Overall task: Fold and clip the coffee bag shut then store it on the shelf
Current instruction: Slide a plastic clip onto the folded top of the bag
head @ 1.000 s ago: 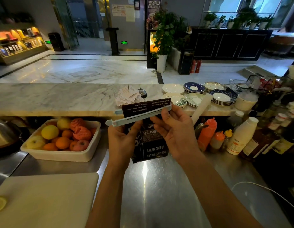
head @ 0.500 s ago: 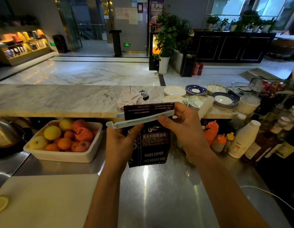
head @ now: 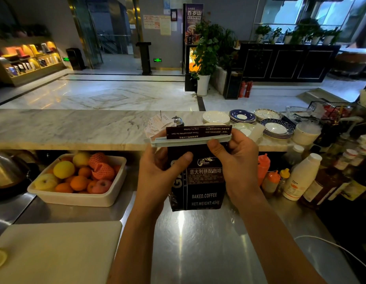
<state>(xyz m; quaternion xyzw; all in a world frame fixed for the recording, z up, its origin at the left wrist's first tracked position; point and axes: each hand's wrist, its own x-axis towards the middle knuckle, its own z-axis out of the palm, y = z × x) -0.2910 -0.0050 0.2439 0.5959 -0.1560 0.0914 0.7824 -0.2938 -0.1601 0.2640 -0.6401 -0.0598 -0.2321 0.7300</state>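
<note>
above steel counter (head: pixel 208 242), both hands (head: pixel 157 177) (head: pixel 239 160) grip upright coffee bag (head: pixel 202 187), clip (head: pixel 188 141) across top.

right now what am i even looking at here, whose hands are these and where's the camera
There is no machine here. A person wears one wide-angle camera on the head, looking forward and down, so the two arms reach in from the bottom. The left hand and right hand hold a dark coffee bag upright above a steel counter. A long pale clip lies across the bag's folded top. On the counter sit a white tub of fruit, a white cutting board and sauce bottles. Stacked plates rest on the marble ledge behind.
</note>
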